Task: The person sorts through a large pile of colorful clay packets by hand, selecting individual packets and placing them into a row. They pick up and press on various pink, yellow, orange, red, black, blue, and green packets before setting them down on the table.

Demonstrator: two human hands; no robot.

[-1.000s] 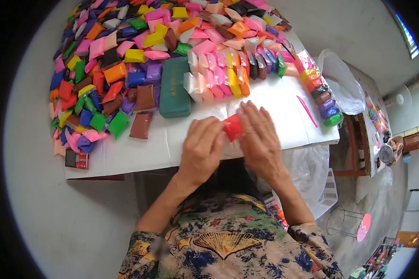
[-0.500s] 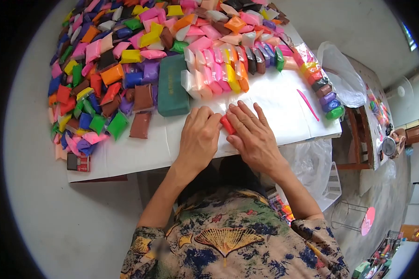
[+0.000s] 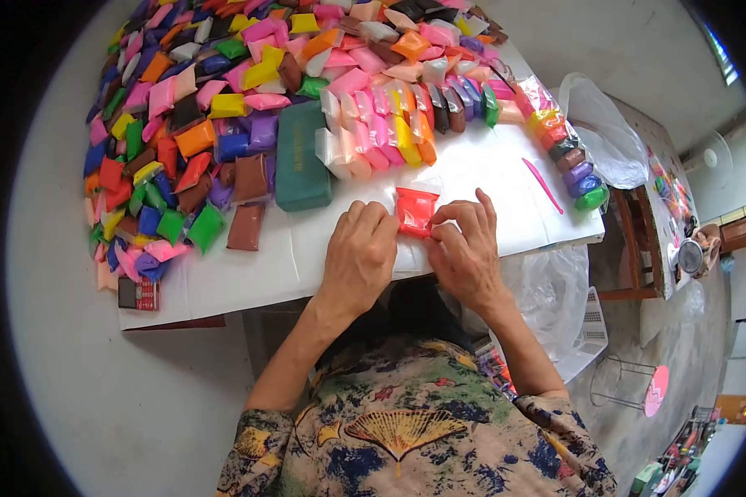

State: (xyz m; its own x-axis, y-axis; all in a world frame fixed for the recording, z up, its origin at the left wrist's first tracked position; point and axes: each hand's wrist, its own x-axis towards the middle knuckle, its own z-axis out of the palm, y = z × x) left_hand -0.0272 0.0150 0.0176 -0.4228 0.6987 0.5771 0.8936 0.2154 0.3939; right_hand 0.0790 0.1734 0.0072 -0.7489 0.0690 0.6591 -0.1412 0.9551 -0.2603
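Observation:
A red packet lies on the white tabletop between my two hands. My left hand has its fingers curled closed at the packet's left edge; what is in its grip, if anything, is hidden. My right hand pinches the packet's lower right corner between thumb and finger. Beyond the packet stand rows of clear-wrapped packets in pink, yellow, orange and other colours, with a dark green case to their left.
A large heap of coloured packets covers the table's left and far side. A pink stick and a row of packets lie at the right. A small device sits at the near left corner. Beyond the right edge are plastic bags and a stool.
My right hand has lifted off the red packet and moved from flat to a pinch at its corner. The packet now shows fully. My left hand has shifted slightly nearer my body.

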